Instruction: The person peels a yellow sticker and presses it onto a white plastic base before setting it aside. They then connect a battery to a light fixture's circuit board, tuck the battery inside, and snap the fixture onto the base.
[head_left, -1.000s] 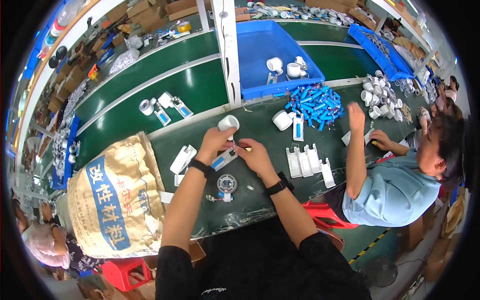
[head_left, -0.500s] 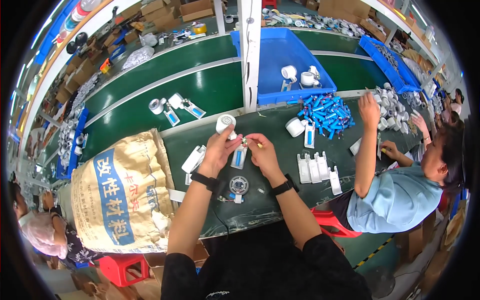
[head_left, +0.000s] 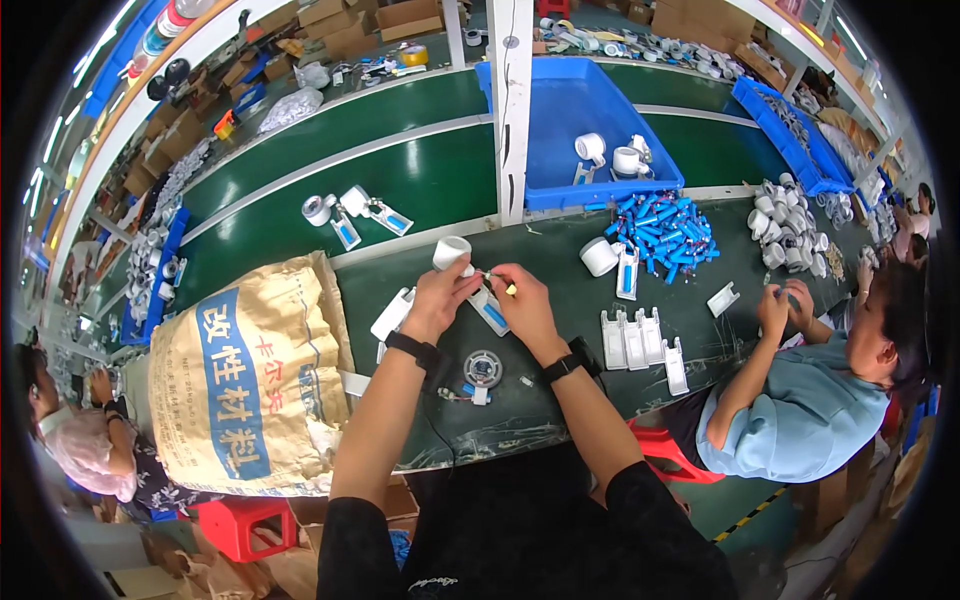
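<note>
My left hand (head_left: pixel 440 300) grips a white round fan head (head_left: pixel 452 250), tilted so its smooth side shows. Below it hangs or lies a white handle shell (head_left: pixel 489 312) with a blue battery inside; I cannot tell whether it rests on the bench. Close by, my right hand (head_left: pixel 527 308) pinches a small item with a yellow end (head_left: pixel 512 290) at the base of the fan head, its kind too small to tell. Nearer me on the bench lies a round grey fan part (head_left: pixel 482 370) with a small wired piece. A white shell (head_left: pixel 393 314) lies beside my left wrist.
A heap of blue batteries (head_left: pixel 660 230), white handle shells (head_left: pixel 635 340) and a white fan head (head_left: pixel 599 256) lie to the right. Behind stands a blue tray (head_left: pixel 560 110). A large paper sack (head_left: pixel 240 380) is at left. A co-worker (head_left: pixel 790 400) sits at right.
The fan head has turned, its grille no longer facing up. The shell below tilts more. At right, the co-worker's raised arm has come down and both their hands are together.
</note>
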